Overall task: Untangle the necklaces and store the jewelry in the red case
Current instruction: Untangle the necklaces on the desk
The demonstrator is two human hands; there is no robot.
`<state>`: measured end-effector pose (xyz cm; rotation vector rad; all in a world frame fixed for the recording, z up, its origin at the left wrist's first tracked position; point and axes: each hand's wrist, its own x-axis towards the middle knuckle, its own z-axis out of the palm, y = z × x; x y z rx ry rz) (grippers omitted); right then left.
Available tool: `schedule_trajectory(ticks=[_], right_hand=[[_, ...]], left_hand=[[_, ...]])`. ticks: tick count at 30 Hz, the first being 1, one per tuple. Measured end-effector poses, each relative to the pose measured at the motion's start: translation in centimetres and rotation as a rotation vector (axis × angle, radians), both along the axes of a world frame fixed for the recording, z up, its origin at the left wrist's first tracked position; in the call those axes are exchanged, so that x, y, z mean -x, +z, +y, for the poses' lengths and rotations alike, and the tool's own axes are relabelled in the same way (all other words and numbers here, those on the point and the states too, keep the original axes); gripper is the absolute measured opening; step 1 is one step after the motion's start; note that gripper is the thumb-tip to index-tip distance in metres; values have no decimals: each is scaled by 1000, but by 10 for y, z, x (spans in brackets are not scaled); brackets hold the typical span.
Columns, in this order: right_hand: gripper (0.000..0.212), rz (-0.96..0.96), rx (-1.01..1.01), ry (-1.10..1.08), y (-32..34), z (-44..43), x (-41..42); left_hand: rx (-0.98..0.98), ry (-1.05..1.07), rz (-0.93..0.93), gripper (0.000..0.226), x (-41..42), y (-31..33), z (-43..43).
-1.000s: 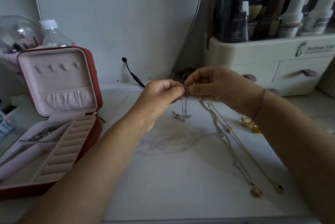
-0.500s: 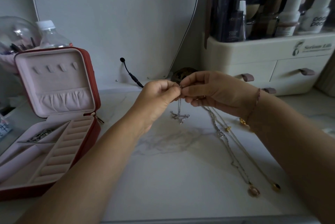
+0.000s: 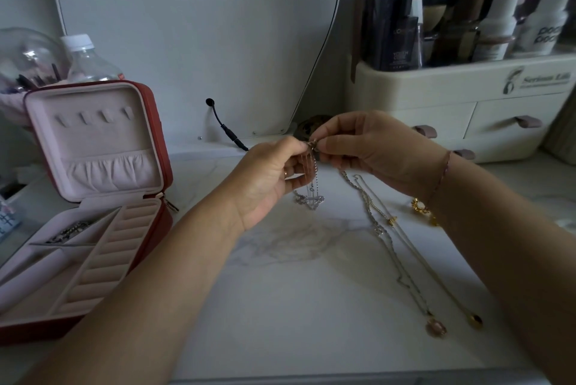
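My left hand [image 3: 274,179] and my right hand [image 3: 371,148] meet above the marble table, both pinching the clasp end of a thin silver chain [image 3: 311,194]. Its lower end hangs in a small bunch touching the tabletop. Two long necklaces lie stretched out to the right: a silver one with a pink pendant [image 3: 435,328] and a gold one with a dark round pendant [image 3: 475,320]. Gold earrings [image 3: 420,206] lie beside my right wrist. The red case [image 3: 157,135] stands open at the left, with a dark jewelry piece [image 3: 67,232] in a back compartment.
A cream drawer organiser [image 3: 461,104] filled with cosmetic bottles stands at the back right. A curved mirror [image 3: 193,35] leans on the wall, with a black cable plug [image 3: 224,127] at its base. A plastic bottle [image 3: 85,59] and a clear dome stand behind the case.
Both hands stay together at the chain's clasp, with the fingers shifting slightly. The hanging bunch of chain has swung a little. The view has drifted slightly.
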<state>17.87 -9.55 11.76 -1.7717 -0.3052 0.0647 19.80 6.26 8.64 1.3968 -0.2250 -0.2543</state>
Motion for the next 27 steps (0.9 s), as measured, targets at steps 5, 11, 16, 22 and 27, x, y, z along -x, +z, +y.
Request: schedule_trajectory(ticks=[5, 11, 16, 22, 27], right_hand=[[11, 11, -5, -9, -1, 0, -1], [8, -4, -48, 2, -2, -2, -4], [8, -47, -41, -22, -4, -1, -6], [8, -3, -125, 67, -3, -3, -5], [5, 3, -105, 97, -4, -3, -5]], left_hand=[[66, -52, 35, 6, 0, 0, 1], [104, -155, 72, 11, -2, -1, 4], [78, -144, 52, 7, -3, -1, 4], [56, -64, 49, 10, -3, -1, 4], [29, -35, 4, 9, -2, -2, 4]])
